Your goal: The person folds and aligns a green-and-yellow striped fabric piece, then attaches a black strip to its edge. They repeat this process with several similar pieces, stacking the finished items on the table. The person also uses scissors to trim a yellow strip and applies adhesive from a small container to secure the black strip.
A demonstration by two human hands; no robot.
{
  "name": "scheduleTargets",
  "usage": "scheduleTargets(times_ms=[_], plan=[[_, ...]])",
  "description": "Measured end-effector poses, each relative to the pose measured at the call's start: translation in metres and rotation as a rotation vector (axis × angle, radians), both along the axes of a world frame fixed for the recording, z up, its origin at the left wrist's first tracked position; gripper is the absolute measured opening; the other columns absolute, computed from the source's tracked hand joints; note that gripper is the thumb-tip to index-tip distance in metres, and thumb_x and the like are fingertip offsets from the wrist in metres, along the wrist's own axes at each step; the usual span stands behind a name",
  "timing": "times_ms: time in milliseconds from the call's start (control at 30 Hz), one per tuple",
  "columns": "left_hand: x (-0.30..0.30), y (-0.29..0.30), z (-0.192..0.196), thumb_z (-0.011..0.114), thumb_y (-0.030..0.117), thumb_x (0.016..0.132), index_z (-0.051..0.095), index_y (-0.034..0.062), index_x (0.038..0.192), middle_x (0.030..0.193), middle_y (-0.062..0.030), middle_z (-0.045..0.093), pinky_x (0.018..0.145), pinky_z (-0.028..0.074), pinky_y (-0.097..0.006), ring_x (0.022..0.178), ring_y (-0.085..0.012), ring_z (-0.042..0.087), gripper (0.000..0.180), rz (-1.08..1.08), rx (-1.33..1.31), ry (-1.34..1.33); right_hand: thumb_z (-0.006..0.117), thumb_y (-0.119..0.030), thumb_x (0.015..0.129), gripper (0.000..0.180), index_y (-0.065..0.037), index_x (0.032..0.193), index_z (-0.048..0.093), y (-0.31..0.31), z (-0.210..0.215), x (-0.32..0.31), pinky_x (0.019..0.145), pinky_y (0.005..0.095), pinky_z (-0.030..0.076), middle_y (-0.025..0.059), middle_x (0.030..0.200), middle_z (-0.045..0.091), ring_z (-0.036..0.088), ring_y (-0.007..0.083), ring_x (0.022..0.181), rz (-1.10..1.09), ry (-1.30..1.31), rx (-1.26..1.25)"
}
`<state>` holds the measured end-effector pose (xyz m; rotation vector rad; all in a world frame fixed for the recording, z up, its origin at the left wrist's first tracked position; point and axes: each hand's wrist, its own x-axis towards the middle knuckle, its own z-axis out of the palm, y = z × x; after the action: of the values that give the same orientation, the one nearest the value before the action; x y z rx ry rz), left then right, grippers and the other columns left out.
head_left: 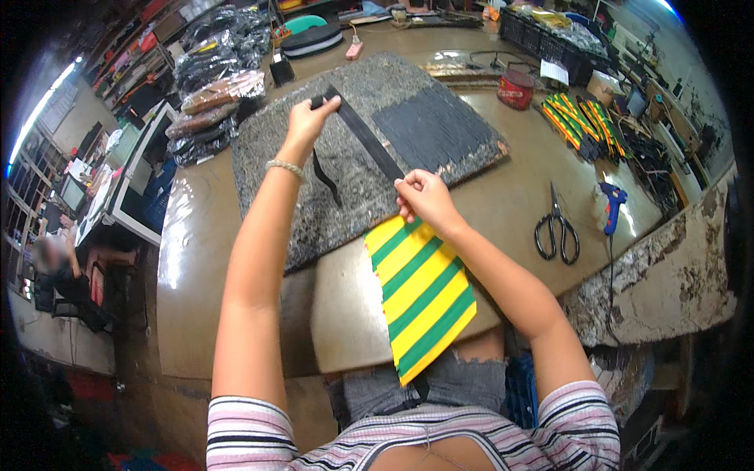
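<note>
A flat black strap point(367, 140) is stretched between my two hands, above a grey fuzzy board. My left hand point(309, 127) is closed on its far end, thumb on top. A thin black tail point(323, 179) of strap hangs below that hand. My right hand point(428, 202) pinches the near end, where the strap meets a yellow and green striped necktie point(428, 294). From the right hand the necktie's wide blade hangs over the table's near edge, its point toward my lap. How strap and necktie join is hidden behind the right fingers.
Right of the grey board point(267, 228) lie black-handled scissors point(556, 231) and a blue glue gun point(613, 206) with its cord. Further back are a red tin point(515, 89) and a pile of striped neckties point(583, 125). Plastic-wrapped bundles point(216, 86) stand back left. A person point(67, 267) sits far left.
</note>
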<state>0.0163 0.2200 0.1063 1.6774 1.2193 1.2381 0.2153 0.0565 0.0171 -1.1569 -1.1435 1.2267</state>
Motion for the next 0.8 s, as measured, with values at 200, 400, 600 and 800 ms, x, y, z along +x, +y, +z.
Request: scheduleTargets(times_ms=[200, 400, 600, 800], plan=[[0.023, 0.088, -0.073, 0.086, 0.034, 0.079, 0.069, 0.0095, 0.086, 0.066, 0.0057, 0.056, 0.045, 0.030, -0.024, 0.049, -0.0044, 0.040, 0.031, -0.063, -0.217, 0.136, 0.061, -0.016, 0.097, 0.020, 0.002, 0.089, 0.054, 0.018, -0.019, 0.021, 0.041, 0.0275, 0.050, 0.0103, 0.068, 0.064, 0.063, 0.0153, 0.050, -0.028, 0.030, -0.067], [0.033, 0.104, -0.092, 0.086, 0.027, 0.078, 0.075, 0.0061, 0.088, 0.074, 0.0036, 0.067, 0.051, 0.038, -0.024, 0.055, -0.0068, 0.051, 0.025, -0.054, -0.248, 0.264, 0.060, -0.013, 0.096, 0.019, 0.005, 0.096, 0.053, 0.019, -0.020, 0.025, 0.046, 0.0303, 0.055, 0.0145, 0.072, 0.066, 0.067, 0.0196, 0.054, -0.033, 0.129, -0.200], [0.025, 0.097, -0.070, 0.074, 0.028, 0.089, 0.072, 0.0085, 0.092, 0.082, 0.0025, 0.072, 0.047, 0.033, -0.022, 0.049, -0.0041, 0.039, 0.020, -0.197, -0.523, 0.036, 0.062, -0.011, 0.096, 0.018, 0.005, 0.093, 0.055, 0.016, -0.017, 0.027, 0.049, 0.0296, 0.057, 0.0143, 0.073, 0.066, 0.068, 0.0196, 0.055, -0.037, 0.135, -0.186], [0.031, 0.097, -0.076, 0.074, 0.025, 0.089, 0.071, 0.0037, 0.093, 0.080, -0.0014, 0.074, 0.046, 0.037, -0.022, 0.051, -0.0059, 0.050, 0.022, -0.169, -0.397, 0.201, 0.063, -0.015, 0.096, 0.022, 0.005, 0.090, 0.056, 0.020, -0.017, 0.024, 0.047, 0.0296, 0.056, 0.0144, 0.071, 0.066, 0.067, 0.0198, 0.054, -0.064, 0.107, -0.211]])
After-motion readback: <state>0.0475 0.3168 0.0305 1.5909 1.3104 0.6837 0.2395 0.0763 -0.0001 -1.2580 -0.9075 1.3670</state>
